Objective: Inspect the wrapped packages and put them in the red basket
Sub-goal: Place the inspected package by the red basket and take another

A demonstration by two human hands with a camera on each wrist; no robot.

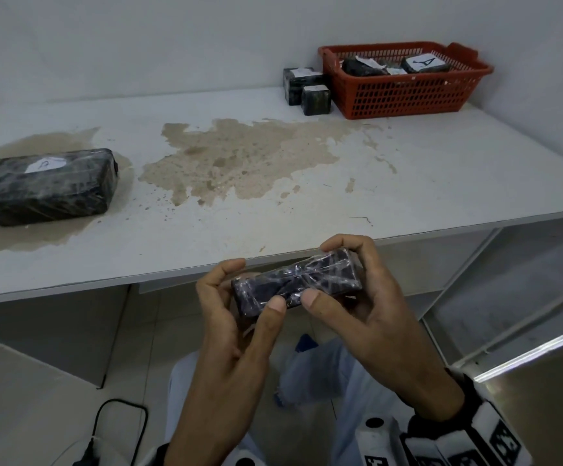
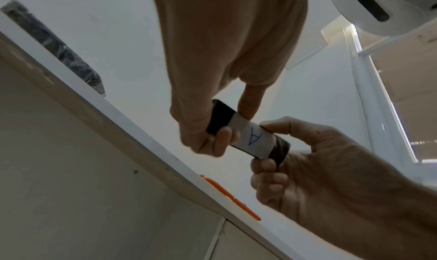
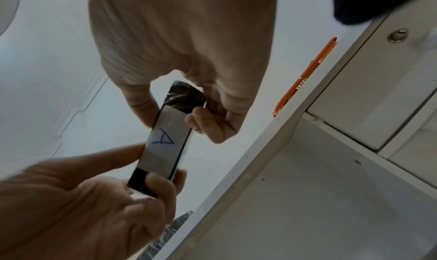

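- Head view: a small wrapped package, dark under clear film, is held in front of the table's near edge and clear of the table. The left hand pinches its left end and the right hand its right end, thumbs on the near side and fingers curled over the far side. The red basket stands at the far right corner, already holding several wrapped packages; two more dark packages stand just beside its left wall, and a large wrapped package lies well apart at the far left on a brown stain.
- Left wrist view: the underside of the held package is seen from below, bearing a white label marked with a blue "A". Fingers of both hands are seen curled round the package ends. A strip of the basket rim shows past the table edge.
- Right wrist view: the same label is seen lengthwise between the two hands, its letter facing down, away from the head camera. The grip is closed on both ends.
- Step in hand, as judged: inspection of this package, which is not yet in the basket.
- Next move, as judged: a carry up and to the far right, over the basket's near wall, then release among the packages inside; one hand would likely suffice for so small a load.
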